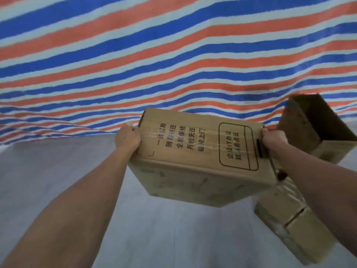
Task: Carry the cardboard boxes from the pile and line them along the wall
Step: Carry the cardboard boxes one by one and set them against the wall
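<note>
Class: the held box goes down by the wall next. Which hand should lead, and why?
Probably left: the left hand grips the box over bare floor, while the right hand is crowded by other boxes.

The left hand and right hand grip opposite ends of the printed cardboard box, tilted over the grey floor. Right of it lie an open box and a taped box; behind it hangs a striped tarp.
</note>
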Demonstrator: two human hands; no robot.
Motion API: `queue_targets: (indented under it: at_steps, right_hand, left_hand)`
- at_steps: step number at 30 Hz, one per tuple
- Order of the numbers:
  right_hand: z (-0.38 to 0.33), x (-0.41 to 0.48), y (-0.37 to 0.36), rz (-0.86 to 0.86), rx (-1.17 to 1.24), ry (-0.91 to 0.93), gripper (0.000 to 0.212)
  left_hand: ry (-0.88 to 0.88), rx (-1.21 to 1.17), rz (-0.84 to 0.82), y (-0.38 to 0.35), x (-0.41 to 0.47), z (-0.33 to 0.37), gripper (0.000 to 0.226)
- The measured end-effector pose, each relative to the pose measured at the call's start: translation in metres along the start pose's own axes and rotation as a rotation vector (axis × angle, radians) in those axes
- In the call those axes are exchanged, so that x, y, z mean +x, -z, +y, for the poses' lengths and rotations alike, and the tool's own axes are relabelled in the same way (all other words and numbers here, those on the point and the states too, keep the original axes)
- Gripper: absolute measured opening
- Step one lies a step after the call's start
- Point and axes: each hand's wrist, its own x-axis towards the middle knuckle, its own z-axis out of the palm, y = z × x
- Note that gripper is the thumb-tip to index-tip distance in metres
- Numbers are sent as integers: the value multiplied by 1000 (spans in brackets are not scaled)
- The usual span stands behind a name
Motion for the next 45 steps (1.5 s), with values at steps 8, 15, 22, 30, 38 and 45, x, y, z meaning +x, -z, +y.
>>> queue_targets:
  at_steps: [8, 15, 22, 30, 38, 45]
  right_hand:
    - [-133, -7, -212, -263, -175, 209, 34]
    - [-232, -1, -404, -498, -224, 324, 22]
    - [-330, -58, -589, -680, -312, 457, 33]
    - [-358, -145, -789, -881, -475, 567, 45]
    - [-417, -265, -970, -919, -319, 404, 24]
    - [-465, -325, -1128, -980, -338, 388, 28]
  left_hand:
    - [349, 85, 177, 66, 78, -150, 41]
    - [589, 78, 308, 104, 151, -252, 43]
    - [854, 62, 453, 154, 178, -364, 41]
    - [982, 95, 512, 197, 217, -520, 39]
    - [1071, 76, 514, 288, 301, -680, 36]
    - [1095, 52, 542, 325, 385, -803, 35]
